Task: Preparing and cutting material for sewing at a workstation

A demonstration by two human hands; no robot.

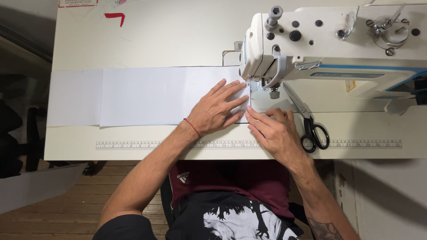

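Left hand (219, 110): palm down, fingers spread and flat, grasping nothing, pressing on the long white rectangular fabric strip (147, 95); a thin red cord circles its wrist. Fingertips reach the strip's end just short of the needle area of the white industrial sewing machine (320, 40). Right hand (273, 131): also flat and unclenched, fingers extended, tips resting on the strip's near corner, just beside the left hand's fingers. Strip runs away from the left hand's wrist side across the cream tabletop (155, 40). Just beyond the right hand's outer edge lie black-handled metal scissors (311, 129), blades toward the machine. Under both wrists, a printed ruler scale (133, 145) runs along the table's near edge.
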